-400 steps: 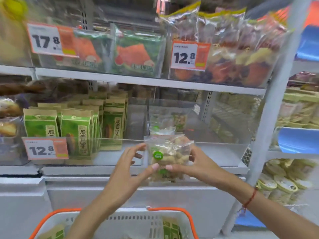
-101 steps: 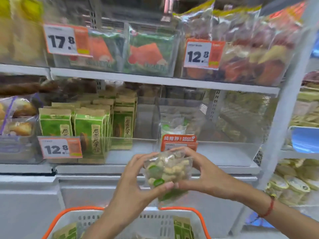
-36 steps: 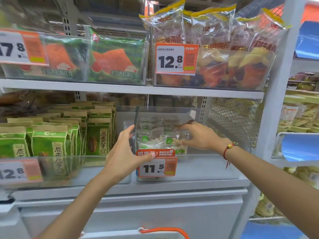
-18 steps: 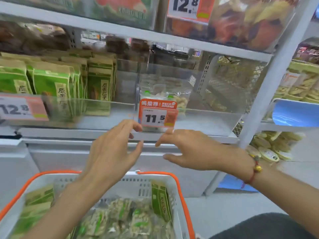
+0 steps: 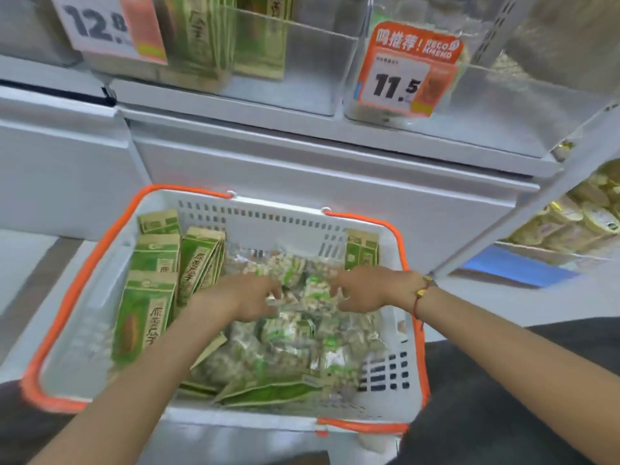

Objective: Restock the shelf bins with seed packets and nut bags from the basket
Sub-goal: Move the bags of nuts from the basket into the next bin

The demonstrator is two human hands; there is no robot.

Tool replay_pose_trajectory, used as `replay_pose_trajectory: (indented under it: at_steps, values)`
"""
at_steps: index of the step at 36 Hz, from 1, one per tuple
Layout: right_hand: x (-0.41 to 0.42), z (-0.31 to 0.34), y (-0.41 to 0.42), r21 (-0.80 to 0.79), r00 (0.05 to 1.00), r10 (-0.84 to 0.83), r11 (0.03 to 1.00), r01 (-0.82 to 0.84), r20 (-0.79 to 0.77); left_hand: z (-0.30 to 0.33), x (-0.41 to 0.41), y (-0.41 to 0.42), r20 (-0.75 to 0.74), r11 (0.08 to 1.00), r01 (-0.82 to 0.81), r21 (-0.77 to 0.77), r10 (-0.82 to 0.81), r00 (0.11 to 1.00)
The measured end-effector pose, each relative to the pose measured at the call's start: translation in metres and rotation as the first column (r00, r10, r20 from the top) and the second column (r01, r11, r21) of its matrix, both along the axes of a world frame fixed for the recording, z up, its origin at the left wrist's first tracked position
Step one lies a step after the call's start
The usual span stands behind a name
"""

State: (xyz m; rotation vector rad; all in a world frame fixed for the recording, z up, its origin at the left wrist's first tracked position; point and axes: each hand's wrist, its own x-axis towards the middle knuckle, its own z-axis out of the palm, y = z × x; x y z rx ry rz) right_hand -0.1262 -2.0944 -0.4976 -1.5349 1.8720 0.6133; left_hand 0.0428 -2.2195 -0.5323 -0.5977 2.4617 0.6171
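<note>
A white basket with an orange rim (image 5: 268,223) sits below me, full of clear nut bags (image 5: 295,344) in the middle and green seed packets (image 5: 144,317) along its left side. Both hands are down among the nut bags. My left hand (image 5: 248,297) has its fingers curled into the pile, and my right hand (image 5: 362,290) does the same opposite it. A nut bag (image 5: 312,290) lies between their fingertips; motion blur hides whether either hand grips it. Above, the clear nut bin (image 5: 503,95) carries an 11.5 price tag (image 5: 406,72).
Left of the nut bin, a clear bin (image 5: 302,62) holds upright green seed packets behind a 12.8 tag (image 5: 110,28). A white cabinet front (image 5: 302,169) stands behind the basket. A white shelf post (image 5: 523,209) slants at right, with yellow packs (image 5: 577,216) beyond it.
My view has tipped down from the shelf to the basket. Both hands, empty in front of the 11.5 tag half a second ago, have dropped into the pile of nut bags.
</note>
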Motion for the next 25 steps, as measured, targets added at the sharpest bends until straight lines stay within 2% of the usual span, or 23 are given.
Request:
replay_pose_trajectory:
  at_steps: [3, 5, 8, 11, 15, 19, 22, 25]
  values:
    - [0.002, -0.026, 0.014, 0.066, 1.0, 0.004, 0.998, -0.003, -0.013, -0.013, 0.007, 0.007, 0.075, 0.939, -0.025, 0.344, -0.002, 0.997]
    - [0.005, -0.037, 0.018, 0.093, 0.999, 0.0, 0.996, -0.005, 0.053, -0.015, 0.009, 0.013, 0.122, 0.882, 0.006, 0.472, -0.073, 0.99]
    - [0.015, -0.038, 0.014, 0.157, 0.949, -0.067, 0.987, 0.019, 0.306, -0.015, 0.013, 0.02, 0.235, 0.838, 0.088, 0.539, -0.249, 0.94]
    - [0.028, -0.039, 0.013, 0.29, 0.873, -0.15, 0.957, 0.009, 0.465, -0.018, 0.02, 0.023, 0.324, 0.842, 0.096, 0.532, -0.306, 0.895]
    - [0.033, -0.044, 0.016, 0.264, 0.82, -0.17, 0.964, 0.024, 0.546, -0.026, 0.03, 0.024, 0.309, 0.865, 0.031, 0.501, -0.212, 0.927]
    - [0.021, -0.042, 0.014, 0.15, 0.766, -0.223, 0.975, 0.166, 0.603, -0.023, 0.039, 0.012, 0.243, 0.823, -0.05, 0.566, -0.109, 0.964]
    - [0.015, -0.04, 0.012, 0.001, 0.714, -0.258, 0.941, 0.339, 0.651, -0.021, 0.048, 0.002, 0.183, 0.784, -0.146, 0.604, 0.042, 0.982]
    - [0.017, -0.037, 0.004, -0.092, 0.654, -0.315, 0.856, 0.508, 0.688, -0.025, 0.049, 0.001, 0.065, 0.737, -0.275, 0.617, 0.3, 0.952]
